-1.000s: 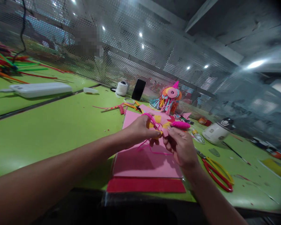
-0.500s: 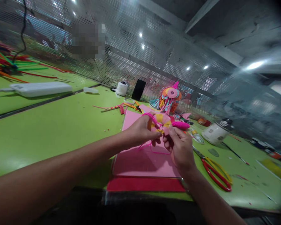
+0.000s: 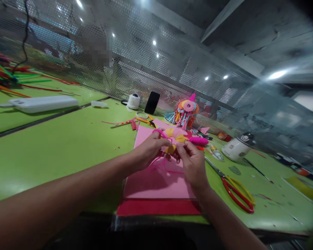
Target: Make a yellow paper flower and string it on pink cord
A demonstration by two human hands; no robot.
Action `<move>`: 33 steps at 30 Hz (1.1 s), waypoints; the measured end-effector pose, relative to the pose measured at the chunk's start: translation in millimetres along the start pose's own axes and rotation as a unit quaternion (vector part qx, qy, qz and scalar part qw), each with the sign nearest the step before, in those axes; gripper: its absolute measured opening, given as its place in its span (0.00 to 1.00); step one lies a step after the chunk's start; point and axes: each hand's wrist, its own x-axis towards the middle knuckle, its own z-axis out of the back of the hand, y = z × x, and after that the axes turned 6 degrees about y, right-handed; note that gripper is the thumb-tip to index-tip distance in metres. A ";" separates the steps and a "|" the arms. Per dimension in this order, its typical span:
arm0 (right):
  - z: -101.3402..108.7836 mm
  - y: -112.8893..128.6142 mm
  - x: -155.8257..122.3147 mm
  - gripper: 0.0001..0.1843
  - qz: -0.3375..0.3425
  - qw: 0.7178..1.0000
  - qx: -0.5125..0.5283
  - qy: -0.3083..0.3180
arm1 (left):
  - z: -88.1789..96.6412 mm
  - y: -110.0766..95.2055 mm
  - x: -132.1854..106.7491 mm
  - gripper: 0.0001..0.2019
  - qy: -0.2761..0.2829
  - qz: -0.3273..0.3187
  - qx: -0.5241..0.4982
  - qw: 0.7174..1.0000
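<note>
Between my hands is a pink and yellow ring-shaped piece [image 3: 176, 132], felt or foam by its look. My left hand [image 3: 151, 146] grips its left side, with bright pink yarn [image 3: 159, 131] looped over the fingers. On the right edge, my right hand [image 3: 193, 160] pinches the piece with thumb and fingers; whether a needle is there I cannot make out. Loose pink yarn trails below onto a pink sheet [image 3: 156, 187], which lies over a red one [image 3: 159, 207]. Just behind my right hand is a bright pink yarn bundle [image 3: 198, 140].
Red-and-yellow-handled scissors [image 3: 237, 192] lie to the right, beyond them a white kettle-like container [image 3: 236, 148]. At the back stand a tasselled ornament [image 3: 188, 107], a phone [image 3: 152, 102] and a white thread spool [image 3: 134, 101]. A white power bank [image 3: 44, 103] lies on the left.
Both hands have shifted slightly left with the ring piece, which now shows its face more fully. My left thumb has come across its front. The view has turned a little.
</note>
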 end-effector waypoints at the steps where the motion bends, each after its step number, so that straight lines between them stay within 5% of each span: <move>1: -0.7 0.7 0.5 0.13 -0.001 1.000 0.000 0.005 | 0.3 -0.5 0.4 0.02 -0.020 0.008 -0.014 1.000; 9: -8.1 7.0 -0.2 0.11 -0.006 1.000 0.004 0.027 | -2.0 -8.5 1.9 0.06 -0.047 0.015 -0.078 0.996; 14: 0.1 3.1 7.0 0.11 -0.010 1.000 0.027 0.003 | 3.5 -15.5 -1.3 0.08 -0.006 0.066 -0.064 0.996; 18: 12.3 -1.7 18.2 0.11 -0.030 0.985 0.168 -0.006 | 17.1 -31.9 -5.1 0.11 -0.002 0.140 0.087 0.986; 22: 24.2 -0.2 24.9 0.11 -0.094 0.959 0.254 0.088 | 26.0 -66.4 -8.4 0.17 0.071 0.202 0.299 0.930; 24: 29.3 2.8 25.2 0.12 -0.123 0.949 0.246 0.156 | 27.5 -83.1 -8.3 0.18 0.009 0.156 0.384 0.910; 27: 35.6 12.2 24.6 0.12 -0.131 0.941 0.181 0.256 | 27.5 -92.1 -6.0 0.16 -0.076 0.005 0.423 0.903; 29: 38.7 22.0 25.5 0.11 -0.123 0.936 0.114 0.309 | 26.1 -85.1 -5.0 0.17 -0.020 -0.038 0.393 0.918; 33: 40.6 40.2 32.4 0.08 -0.126 0.921 -0.004 0.369 | 20.3 -56.2 -7.1 0.21 0.161 0.066 0.303 0.937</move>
